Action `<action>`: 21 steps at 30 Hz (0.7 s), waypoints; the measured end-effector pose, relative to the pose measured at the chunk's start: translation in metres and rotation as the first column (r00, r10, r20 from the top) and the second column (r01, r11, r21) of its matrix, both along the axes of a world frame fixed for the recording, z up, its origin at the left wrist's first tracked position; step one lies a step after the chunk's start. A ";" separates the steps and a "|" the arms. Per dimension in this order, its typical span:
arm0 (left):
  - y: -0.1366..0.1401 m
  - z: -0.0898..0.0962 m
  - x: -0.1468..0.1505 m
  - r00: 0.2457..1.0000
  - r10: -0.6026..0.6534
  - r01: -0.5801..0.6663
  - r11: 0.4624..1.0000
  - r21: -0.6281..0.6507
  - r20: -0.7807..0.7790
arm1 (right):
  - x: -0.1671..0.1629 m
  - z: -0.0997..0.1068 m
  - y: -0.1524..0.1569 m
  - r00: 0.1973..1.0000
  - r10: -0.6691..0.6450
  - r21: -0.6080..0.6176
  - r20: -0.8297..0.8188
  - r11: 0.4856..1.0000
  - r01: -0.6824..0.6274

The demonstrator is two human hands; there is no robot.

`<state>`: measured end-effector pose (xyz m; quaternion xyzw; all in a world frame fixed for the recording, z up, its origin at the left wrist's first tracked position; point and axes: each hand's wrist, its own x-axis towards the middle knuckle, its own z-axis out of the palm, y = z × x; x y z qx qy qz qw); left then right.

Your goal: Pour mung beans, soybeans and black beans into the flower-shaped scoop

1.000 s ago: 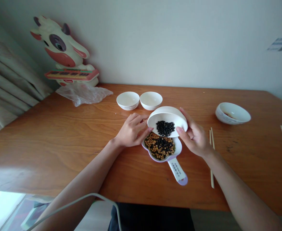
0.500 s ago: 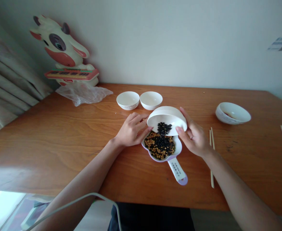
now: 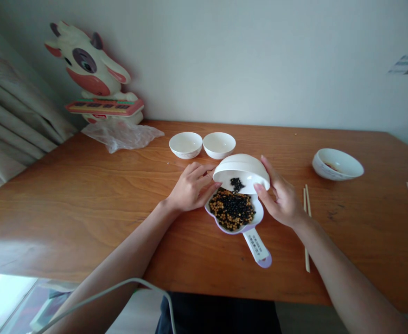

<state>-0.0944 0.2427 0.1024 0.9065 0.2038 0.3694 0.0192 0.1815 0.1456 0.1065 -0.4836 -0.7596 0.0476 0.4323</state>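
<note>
A white bowl (image 3: 242, 162) is tipped steeply over a purple-edged, scallop-shaped dish with a handle (image 3: 260, 216). A small clump of black beans (image 3: 237, 185) slides toward the bowl's lowered rim. Mixed black and yellow-brown beans (image 3: 231, 211) cover much of the dish. My right hand (image 3: 281, 195) grips the bowl's right side, thumb at the rim. At the left, my left hand (image 3: 194, 186) holds the bowl's edge between thumb and fingers, its thumb close to the dish's rim. Printed text marks the dish handle (image 3: 257, 247).
Two white bowls (image 3: 185, 145) stand side by side behind my hands. Another bowl (image 3: 338, 164) with reddish-brown contents sits at the right, chopsticks (image 3: 306, 227) in front of it. A cow toy keyboard (image 3: 105, 106) and a clear plastic bag (image 3: 122, 137) are back left. A cable (image 3: 134, 280) crosses my left arm.
More black beans have slid out of the tilted bowl, so a smaller clump is inside it and the dark heap in the dish has spread. My hands stay almost in place.
</note>
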 end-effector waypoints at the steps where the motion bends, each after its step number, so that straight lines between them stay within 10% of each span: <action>1: 0.000 0.000 0.000 1.000 0.002 -0.002 1.000 0.002 0.001 | 0.000 0.000 0.000 1.000 0.000 0.013 0.012 1.000 -0.001; 21: 0.002 -0.002 0.003 0.997 0.022 -0.020 0.999 -0.030 0.072 | 0.001 -0.003 0.006 0.995 0.098 0.103 0.007 0.990 -0.099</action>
